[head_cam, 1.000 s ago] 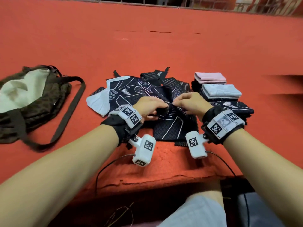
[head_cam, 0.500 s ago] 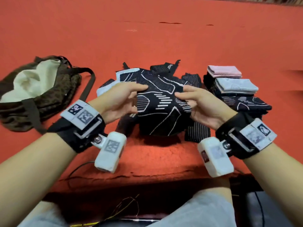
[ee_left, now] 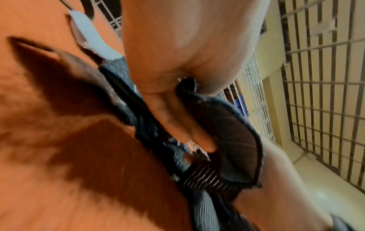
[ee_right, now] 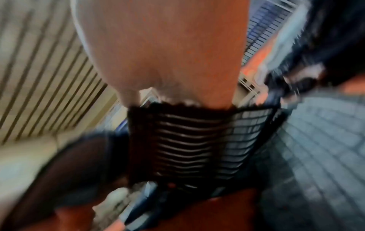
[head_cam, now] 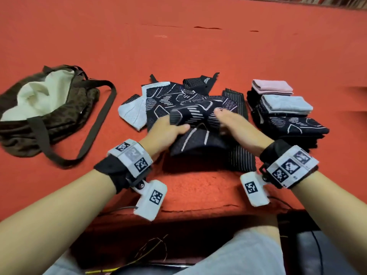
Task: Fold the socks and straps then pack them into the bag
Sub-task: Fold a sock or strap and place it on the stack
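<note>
Both hands hold one black sock with white line patterns (head_cam: 195,124) just above the pile of unfolded socks and straps (head_cam: 158,102) in the middle of the red surface. My left hand (head_cam: 166,132) grips its left edge, thumb on top, fingers underneath (ee_left: 189,129). My right hand (head_cam: 228,122) grips the right side; the sock's striped cuff (ee_right: 189,140) hangs below that palm. The sock's top half is bent over toward me. The brown bag (head_cam: 45,112) lies open at the left, showing its cream lining.
A stack of folded items (head_cam: 282,116) sits at the right: pink (head_cam: 272,86) on top at the back, pale grey (head_cam: 286,104) and black patterned ones in front. The bag's long strap (head_cam: 99,120) loops toward the pile. The surface's front edge runs just below my wrists.
The sock was lifted off the pile and held spread between both hands; now its upper part is bent over and the hands have dropped lower and closer together.
</note>
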The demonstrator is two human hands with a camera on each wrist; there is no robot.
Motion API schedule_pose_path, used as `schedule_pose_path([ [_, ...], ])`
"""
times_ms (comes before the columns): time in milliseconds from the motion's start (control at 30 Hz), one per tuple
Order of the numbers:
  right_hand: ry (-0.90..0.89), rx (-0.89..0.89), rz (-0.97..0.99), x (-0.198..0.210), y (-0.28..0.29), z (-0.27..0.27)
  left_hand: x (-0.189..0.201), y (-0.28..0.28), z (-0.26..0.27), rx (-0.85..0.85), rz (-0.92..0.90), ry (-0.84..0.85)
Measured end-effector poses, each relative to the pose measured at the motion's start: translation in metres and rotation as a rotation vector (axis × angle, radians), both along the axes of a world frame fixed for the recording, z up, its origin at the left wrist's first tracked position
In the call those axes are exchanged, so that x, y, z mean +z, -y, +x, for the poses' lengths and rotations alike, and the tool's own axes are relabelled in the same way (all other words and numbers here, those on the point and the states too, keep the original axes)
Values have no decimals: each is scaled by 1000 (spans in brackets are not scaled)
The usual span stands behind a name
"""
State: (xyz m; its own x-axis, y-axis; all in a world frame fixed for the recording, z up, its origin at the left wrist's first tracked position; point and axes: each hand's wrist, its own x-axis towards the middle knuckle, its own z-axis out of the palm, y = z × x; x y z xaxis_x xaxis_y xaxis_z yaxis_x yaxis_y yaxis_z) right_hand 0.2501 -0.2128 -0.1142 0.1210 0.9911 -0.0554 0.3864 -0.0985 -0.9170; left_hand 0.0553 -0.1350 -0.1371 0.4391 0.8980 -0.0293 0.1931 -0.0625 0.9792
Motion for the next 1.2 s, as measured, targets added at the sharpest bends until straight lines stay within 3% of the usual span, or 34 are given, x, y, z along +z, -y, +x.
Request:
schedule_pose_path([
  [100, 327, 185, -135, -16, 6, 13, 9, -15, -8, 73, -121, 45],
  [267, 461, 322, -234, -20, 10, 24, 18, -13, -13, 67, -121, 126],
  [433, 358, 403, -353, -20, 16, 31, 33, -27, -37, 200, 10, 176],
  [500, 233, 301, -330, -14, 14, 28, 42, -21, -46, 118, -62, 294],
  [567, -1, 231, -310, -7, 7, 17, 45, -3, -48, -8, -138, 361],
  [700, -435, 111, -170, 8, 8, -18, 32, 26, -52, -286, -291, 233],
  [767, -484, -9, -89, 2, 10, -26, 26, 29, -57, -378, -327, 123],
  [867, -501, 44, -181, -13, 17, -32, 14, 22, -56, -183, -337, 45],
  [933, -528, 89, -253, -18, 19, -35, 4, 16, -55, -77, -348, 70],
  [1100, -631, 22, -324, -38, 9, -42, -15, 12, -55, -35, -611, 228],
  [1200, -592, -56, -291, -50, 5, -44, -22, 14, -56, -46, -647, 258],
])
